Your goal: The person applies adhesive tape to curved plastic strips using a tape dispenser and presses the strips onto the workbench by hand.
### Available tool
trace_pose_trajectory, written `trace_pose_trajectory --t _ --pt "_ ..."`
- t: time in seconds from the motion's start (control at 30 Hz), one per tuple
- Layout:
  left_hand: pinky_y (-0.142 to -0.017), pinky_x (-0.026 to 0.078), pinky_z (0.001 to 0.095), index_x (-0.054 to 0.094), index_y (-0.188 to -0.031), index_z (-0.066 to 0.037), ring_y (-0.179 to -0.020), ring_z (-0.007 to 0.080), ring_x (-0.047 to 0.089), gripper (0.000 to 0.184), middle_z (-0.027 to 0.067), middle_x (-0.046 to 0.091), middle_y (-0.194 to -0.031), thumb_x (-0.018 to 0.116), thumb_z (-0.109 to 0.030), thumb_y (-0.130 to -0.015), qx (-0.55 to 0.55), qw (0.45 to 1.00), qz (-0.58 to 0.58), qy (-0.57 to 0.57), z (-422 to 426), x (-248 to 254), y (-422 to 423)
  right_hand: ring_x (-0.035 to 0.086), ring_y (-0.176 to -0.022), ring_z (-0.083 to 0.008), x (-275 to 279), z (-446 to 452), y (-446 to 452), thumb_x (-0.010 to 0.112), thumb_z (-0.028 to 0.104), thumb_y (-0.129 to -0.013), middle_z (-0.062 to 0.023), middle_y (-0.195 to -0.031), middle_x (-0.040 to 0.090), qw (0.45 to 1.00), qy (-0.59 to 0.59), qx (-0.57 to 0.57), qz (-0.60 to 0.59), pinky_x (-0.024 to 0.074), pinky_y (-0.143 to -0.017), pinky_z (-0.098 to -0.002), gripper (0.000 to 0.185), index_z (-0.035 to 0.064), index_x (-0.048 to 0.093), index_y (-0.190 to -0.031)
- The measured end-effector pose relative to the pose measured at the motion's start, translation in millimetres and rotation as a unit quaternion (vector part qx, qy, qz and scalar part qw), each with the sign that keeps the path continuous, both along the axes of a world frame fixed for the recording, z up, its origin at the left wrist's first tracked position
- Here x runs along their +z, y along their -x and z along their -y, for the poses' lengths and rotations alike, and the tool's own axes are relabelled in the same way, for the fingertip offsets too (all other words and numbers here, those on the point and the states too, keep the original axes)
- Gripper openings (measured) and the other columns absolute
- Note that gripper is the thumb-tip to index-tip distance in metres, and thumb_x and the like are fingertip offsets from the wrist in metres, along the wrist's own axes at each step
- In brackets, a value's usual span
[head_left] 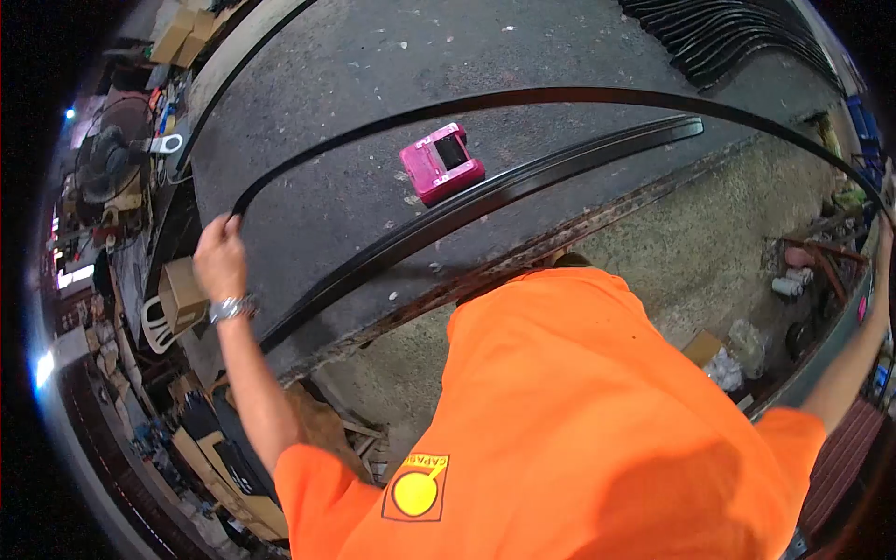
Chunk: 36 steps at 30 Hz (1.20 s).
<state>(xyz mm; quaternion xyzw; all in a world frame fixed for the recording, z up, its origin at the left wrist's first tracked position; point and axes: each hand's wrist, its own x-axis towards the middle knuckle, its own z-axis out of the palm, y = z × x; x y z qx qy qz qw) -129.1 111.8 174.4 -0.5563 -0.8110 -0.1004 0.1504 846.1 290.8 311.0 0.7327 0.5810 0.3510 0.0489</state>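
Observation:
A long, thin black strip (560, 95) bows across the view above the work table. My left hand (222, 257), with a metal watch at the wrist, is closed around its left end. At the far right edge of the view my right hand (887, 210) is closed on the strip's other end, its fingers partly cut off by the frame. Below the strip, a stack of similar black strips (504, 185) lies along the near side of the table. A pink box-shaped device (441, 164) with a dark opening touches or nearly touches that stack.
The dark table top (308, 219) has a worn near edge. More wavy black strips (733, 37) lie at its far right. A fan (107, 154) and a cardboard box (182, 294) stand to the left. Plastic bags (733, 359) and clutter lie on the floor at right.

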Motion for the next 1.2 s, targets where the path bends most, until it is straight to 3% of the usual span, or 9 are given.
trace_pose_trajectory --t 0.03,0.07,0.17,0.27,0.3,0.37,0.53,0.77,1.2 --pt "-0.079 0.054 0.0416 0.074 -0.102 -0.012 -0.093 0.0339 0.069 0.022 0.0112 0.073 -0.104 0.064 -0.03 -0.094 0.067 0.996 -0.052 0.03 23.9 12.3 30.4 0.061 -0.12 -0.0307 -64.6 -53.8 -118.4 0.051 0.034 -0.101 -0.0097 -0.127 0.066 0.948 0.13 0.151 -0.249 0.047 -0.098 -0.0397 0.037 0.0164 0.062 -0.131" --pt "-0.08 0.053 0.0432 0.075 -0.106 -0.017 -0.094 0.0344 0.069 0.027 0.0107 0.072 -0.106 0.061 -0.038 -0.094 0.119 0.988 -0.069 0.077 48.5 29.2 63.3 0.06 -0.12 -0.0293 -88.7 -47.5 2.8 0.056 0.029 -0.099 -0.0119 -0.127 0.066 0.974 0.096 0.104 -0.18 0.0458 -0.099 -0.0344 0.035 0.0077 0.065 -0.125" --pt "-0.082 0.053 0.0456 0.07 -0.119 -0.019 -0.098 0.0363 0.068 0.034 0.0117 0.071 -0.111 0.056 -0.04 -0.095 0.292 0.937 -0.104 0.16 127.8 90.3 146.6 0.064 -0.111 -0.0309 -123.7 -31.0 265.6 0.058 0.026 -0.096 -0.0127 -0.116 0.069 0.914 0.207 0.173 -0.303 0.0477 -0.096 -0.0368 0.029 0.008 0.068 -0.117" --pt "-0.09 0.051 0.0449 0.068 -0.124 -0.014 -0.11 0.0341 0.064 0.037 0.0143 0.066 -0.124 0.051 -0.031 -0.096 0.19 0.914 -0.261 0.246 289.6 158.0 324.2 0.065 -0.106 -0.0325 -176.7 -15.2 420.5 0.064 0.021 -0.09 -0.0118 -0.109 0.07 0.889 0.187 0.307 -0.284 0.0514 -0.09 -0.0421 0.02 0.0101 0.07 -0.105" --pt "-0.089 0.052 0.0472 0.069 -0.121 -0.013 -0.108 0.0336 0.064 0.035 0.0135 0.065 -0.124 0.052 -0.028 -0.094 0.513 0.775 -0.245 0.276 277.7 188.1 274.3 0.066 -0.101 -0.0327 -194.1 -11.2 462.7 0.064 0.018 -0.088 -0.0115 -0.104 0.071 0.853 0.168 0.383 -0.311 0.0525 -0.087 -0.0434 0.017 0.011 0.07 -0.102" --pt "-0.077 0.055 0.0509 0.074 -0.107 -0.011 -0.092 0.0336 0.069 0.032 0.0119 0.072 -0.104 0.055 -0.034 -0.096 0.329 0.774 -0.432 0.325 416.1 244.4 398.8 0.068 -0.096 -0.031 -208.8 6.8 546.4 0.067 0.01 -0.077 -0.0089 -0.094 0.071 0.793 0.188 0.459 -0.354 0.0548 -0.082 -0.0455 0.015 0.0131 0.068 -0.091" --pt "-0.078 0.055 0.0508 0.074 -0.107 -0.01 -0.091 0.035 0.069 0.033 0.0128 0.072 -0.103 0.056 -0.036 -0.095 0.545 0.73 -0.28 0.304 446.7 212.7 364.9 0.065 -0.086 -0.0322 -232.6 55.8 684.8 0.069 0.007 -0.072 -0.0107 -0.087 0.064 0.677 0.176 0.576 -0.423 0.0544 -0.075 -0.0437 0.018 0.0084 0.062 -0.088" --pt "-0.079 0.055 0.0506 0.074 -0.107 -0.01 -0.091 0.0369 0.069 0.036 0.0141 0.072 -0.102 0.057 -0.038 -0.095 0.563 0.729 -0.235 0.31 446.2 158.7 359.7 0.065 -0.087 -0.0312 -231.9 76.1 715.9 0.068 0.002 -0.075 -0.0133 -0.087 0.062 0.643 0.215 0.599 -0.427 0.0543 -0.074 -0.0421 0.02 0.0039 0.058 -0.092" --pt "-0.08 0.055 0.0503 0.073 -0.108 -0.008 -0.09 0.0403 0.07 0.04 0.0166 0.073 -0.101 0.059 -0.043 -0.094 0.567 0.732 -0.212 0.313 469.5 118.9 386.0 0.068 -0.083 -0.0319 -268.4 34.4 647.8 0.07 0.009 -0.07 -0.0096 -0.082 0.063 0.726 0.179 0.555 -0.364 0.0549 -0.072 -0.0441 0.021 0.0097 0.062 -0.09"
